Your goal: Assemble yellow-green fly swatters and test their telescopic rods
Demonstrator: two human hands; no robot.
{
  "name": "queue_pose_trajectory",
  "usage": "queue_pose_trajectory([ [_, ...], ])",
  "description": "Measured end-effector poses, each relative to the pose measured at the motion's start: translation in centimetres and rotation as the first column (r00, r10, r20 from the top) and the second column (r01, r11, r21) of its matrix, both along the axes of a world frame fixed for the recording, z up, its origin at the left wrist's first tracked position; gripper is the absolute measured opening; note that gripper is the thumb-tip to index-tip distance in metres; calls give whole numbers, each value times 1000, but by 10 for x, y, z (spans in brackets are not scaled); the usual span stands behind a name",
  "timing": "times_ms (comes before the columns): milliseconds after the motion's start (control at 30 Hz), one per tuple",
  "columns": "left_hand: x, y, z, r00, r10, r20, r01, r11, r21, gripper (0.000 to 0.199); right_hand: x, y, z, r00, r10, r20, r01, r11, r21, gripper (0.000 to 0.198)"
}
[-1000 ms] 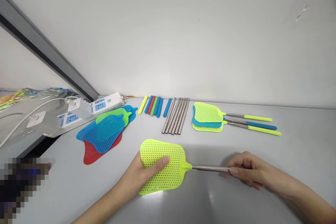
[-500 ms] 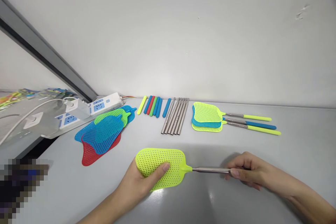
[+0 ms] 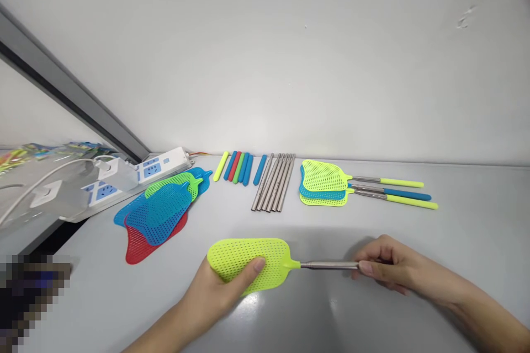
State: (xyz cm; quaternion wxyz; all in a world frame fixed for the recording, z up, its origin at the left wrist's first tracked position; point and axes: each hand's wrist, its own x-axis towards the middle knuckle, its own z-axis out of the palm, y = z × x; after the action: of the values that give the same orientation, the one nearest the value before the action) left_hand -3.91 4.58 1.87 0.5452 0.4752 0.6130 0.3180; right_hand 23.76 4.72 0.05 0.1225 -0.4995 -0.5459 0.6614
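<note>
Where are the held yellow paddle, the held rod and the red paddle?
Held yellow paddle point(image 3: 246, 252): head view, middle of mesh.
Held rod point(image 3: 330, 265): head view, middle of shaft.
Red paddle point(image 3: 137, 247): head view, uncovered mesh.

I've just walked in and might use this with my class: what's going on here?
A person's left hand holds a yellow-green mesh head, while the right hand pinches the metal rod joined to its neck. Three swatters with coloured grips lie stacked behind. Further left are loose metal tubes, coloured grips and a pile of mesh heads.
</note>
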Motion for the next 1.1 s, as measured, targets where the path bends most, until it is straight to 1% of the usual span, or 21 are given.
queue_pose_trajectory([
  [67, -1, 4, 5, 998, 4, 56, -2, 999, -37, 27, -1, 0, 0, 1000, -3, -11, 3, 1000, 4, 37],
  [167, -6, 12, 9, 993, -56, 108, 65, 994, -86, 29, -2, 1, 1, 1000, -3, -28, 3, 1000, -3, 36],
  [200, -9, 15, 10, 990, -78, 119, 89, 992, -93, 30, -2, 1, 1, 999, -3, -33, 3, 1000, -6, 36],
  [367, -18, 24, 7, 986, -84, 146, 99, 990, -101, 36, -3, 1, 1, 999, 0, -41, 0, 1000, 9, 37],
  [567, -22, 25, 0, 982, -57, 182, 82, 988, -133, 39, -5, 1, 1, 999, 13, -30, -11, 999, 48, 39],
  [733, -24, 29, 3, 982, -72, 176, 101, 981, -165, 38, -5, 2, 1, 997, 48, -62, -43, 996, 81, 35],
  [900, -23, 31, 4, 984, -60, 169, 91, 979, -181, 38, -6, 2, -1, 994, 75, -74, -67, 992, 111, 32],
  [1000, -23, 31, 1, 984, -49, 171, 80, 981, -178, 36, -6, 2, -1, 996, 56, -66, -49, 994, 102, 33],
  [1100, -24, 33, 0, 983, -23, 180, 48, 989, -141, 33, -6, 1, 0, 998, 20, -64, -15, 996, 83, 36],
])
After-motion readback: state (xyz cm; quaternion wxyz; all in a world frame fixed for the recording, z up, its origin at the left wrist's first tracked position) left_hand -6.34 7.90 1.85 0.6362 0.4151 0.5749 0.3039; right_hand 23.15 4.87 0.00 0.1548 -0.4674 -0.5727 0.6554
